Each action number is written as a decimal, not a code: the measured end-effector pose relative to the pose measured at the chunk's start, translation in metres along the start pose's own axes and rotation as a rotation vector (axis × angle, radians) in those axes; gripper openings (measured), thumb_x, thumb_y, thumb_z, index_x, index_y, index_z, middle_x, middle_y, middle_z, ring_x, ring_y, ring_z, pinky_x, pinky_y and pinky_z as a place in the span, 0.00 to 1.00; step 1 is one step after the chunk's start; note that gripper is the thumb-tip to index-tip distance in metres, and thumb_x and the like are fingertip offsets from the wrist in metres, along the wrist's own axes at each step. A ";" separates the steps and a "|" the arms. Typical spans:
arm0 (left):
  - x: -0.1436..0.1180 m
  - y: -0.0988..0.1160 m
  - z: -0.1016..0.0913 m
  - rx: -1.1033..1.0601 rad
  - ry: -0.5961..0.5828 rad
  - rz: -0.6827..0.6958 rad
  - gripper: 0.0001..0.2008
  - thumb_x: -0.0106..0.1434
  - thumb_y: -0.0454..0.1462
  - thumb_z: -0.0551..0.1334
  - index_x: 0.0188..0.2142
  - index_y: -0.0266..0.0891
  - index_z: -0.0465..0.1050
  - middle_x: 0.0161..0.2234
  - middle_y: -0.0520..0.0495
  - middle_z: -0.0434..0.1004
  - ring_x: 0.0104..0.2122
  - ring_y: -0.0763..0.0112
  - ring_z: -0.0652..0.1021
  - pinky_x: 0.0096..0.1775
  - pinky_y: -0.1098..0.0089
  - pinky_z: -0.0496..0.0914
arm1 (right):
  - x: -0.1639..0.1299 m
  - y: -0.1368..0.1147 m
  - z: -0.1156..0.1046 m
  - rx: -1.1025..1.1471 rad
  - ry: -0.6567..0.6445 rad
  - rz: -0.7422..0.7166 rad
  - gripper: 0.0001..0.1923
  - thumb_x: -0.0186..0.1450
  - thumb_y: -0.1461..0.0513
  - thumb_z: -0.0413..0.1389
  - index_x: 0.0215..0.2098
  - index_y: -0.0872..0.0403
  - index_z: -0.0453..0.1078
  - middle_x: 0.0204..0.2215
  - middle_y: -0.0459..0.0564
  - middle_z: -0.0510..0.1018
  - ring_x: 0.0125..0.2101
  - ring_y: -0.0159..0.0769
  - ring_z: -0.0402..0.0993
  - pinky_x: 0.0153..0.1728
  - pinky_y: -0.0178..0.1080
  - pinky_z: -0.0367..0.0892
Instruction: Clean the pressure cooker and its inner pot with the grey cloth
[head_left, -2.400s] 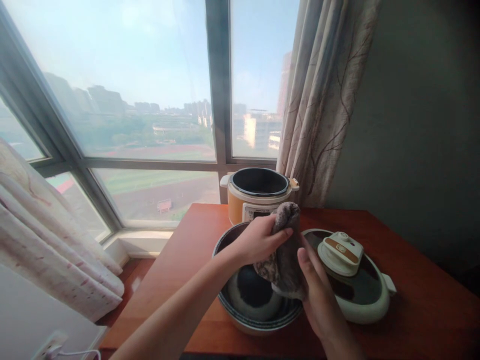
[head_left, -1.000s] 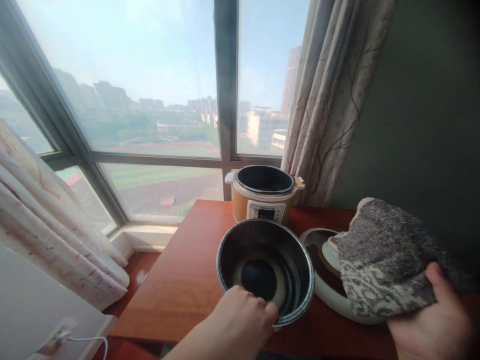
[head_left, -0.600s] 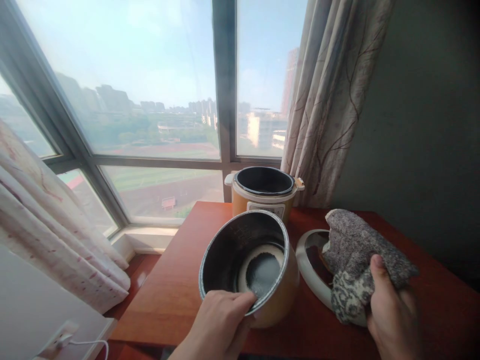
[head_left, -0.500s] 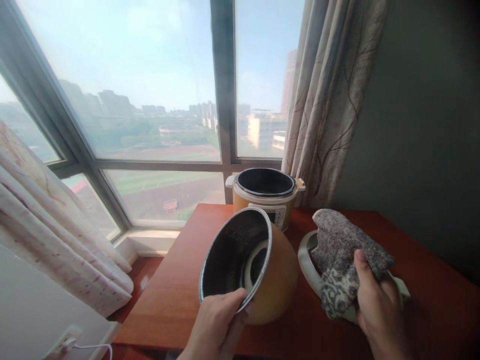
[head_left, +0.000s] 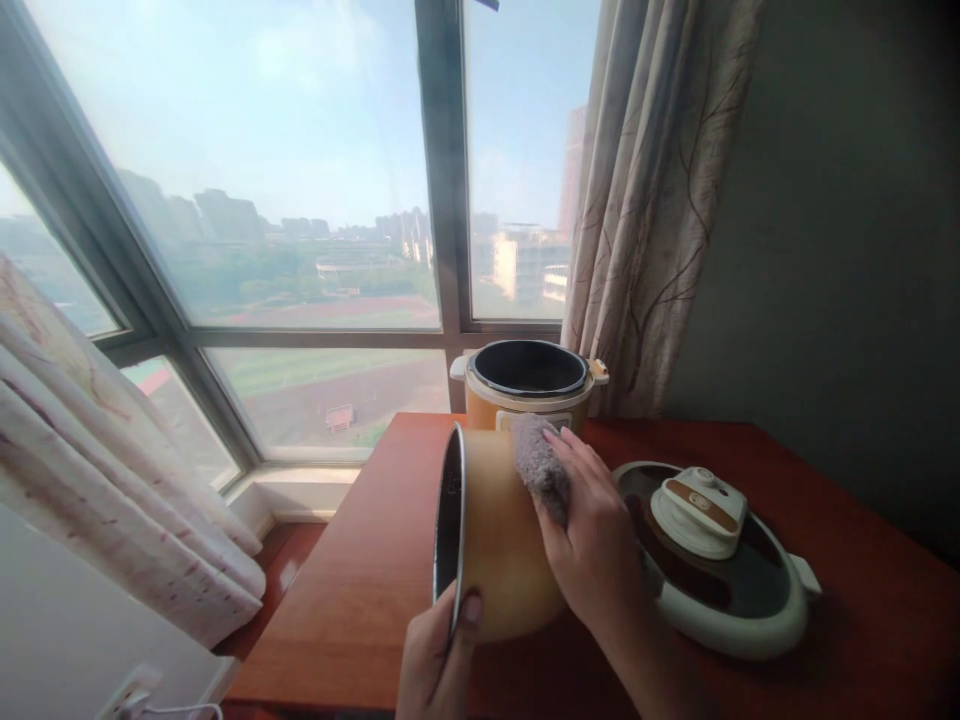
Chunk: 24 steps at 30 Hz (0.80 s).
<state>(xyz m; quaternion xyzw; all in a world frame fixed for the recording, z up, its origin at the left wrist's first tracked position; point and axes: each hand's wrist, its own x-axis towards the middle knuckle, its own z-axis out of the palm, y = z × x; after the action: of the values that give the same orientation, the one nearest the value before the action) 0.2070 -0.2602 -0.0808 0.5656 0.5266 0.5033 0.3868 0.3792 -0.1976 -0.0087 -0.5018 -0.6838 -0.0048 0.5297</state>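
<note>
Fuzzy grey cloth [head_left: 541, 466] is pressed by the right hand [head_left: 592, 545] against the smooth, round pot [head_left: 491, 535], whose rim the left hand [head_left: 435, 660] pinches.

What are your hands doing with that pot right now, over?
Left hand grips inner pot rim, pot tipped sideways. Right hand presses cloth on its outer wall. Lid beside, clear.

— Where does the inner pot [head_left: 491, 545] sit?
— Tipped on its side at the front of the desk [head_left: 360, 600], opening to the left, before the cooker base [head_left: 529, 390].
— And the lid [head_left: 716, 560]?
— Flat on the desk, right of the pot; a curtain [head_left: 645, 210] hangs behind.
</note>
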 end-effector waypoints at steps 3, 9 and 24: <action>0.000 -0.002 0.001 -0.017 0.034 0.017 0.27 0.67 0.57 0.56 0.39 0.38 0.81 0.34 0.45 0.81 0.37 0.57 0.78 0.43 0.66 0.75 | -0.021 -0.020 0.012 -0.139 -0.108 -0.184 0.33 0.63 0.66 0.52 0.67 0.57 0.60 0.67 0.56 0.64 0.69 0.53 0.53 0.67 0.61 0.49; 0.002 -0.018 -0.008 -0.086 0.081 0.021 0.27 0.60 0.60 0.60 0.37 0.40 0.81 0.32 0.45 0.82 0.31 0.60 0.77 0.37 0.65 0.77 | -0.083 -0.027 0.021 -0.284 -0.150 -0.350 0.32 0.63 0.58 0.54 0.66 0.47 0.63 0.71 0.53 0.57 0.70 0.60 0.47 0.65 0.64 0.47; -0.003 -0.013 0.021 -0.246 0.173 0.140 0.21 0.63 0.51 0.64 0.41 0.36 0.82 0.35 0.44 0.84 0.35 0.61 0.80 0.43 0.67 0.76 | -0.010 -0.019 0.023 -0.089 -0.363 -0.364 0.37 0.58 0.58 0.57 0.66 0.46 0.61 0.72 0.47 0.54 0.69 0.56 0.48 0.67 0.62 0.38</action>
<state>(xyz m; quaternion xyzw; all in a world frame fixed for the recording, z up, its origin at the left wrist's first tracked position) 0.2254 -0.2592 -0.0981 0.5040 0.4517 0.6362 0.3704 0.3486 -0.2015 -0.0166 -0.3861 -0.8457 -0.0398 0.3663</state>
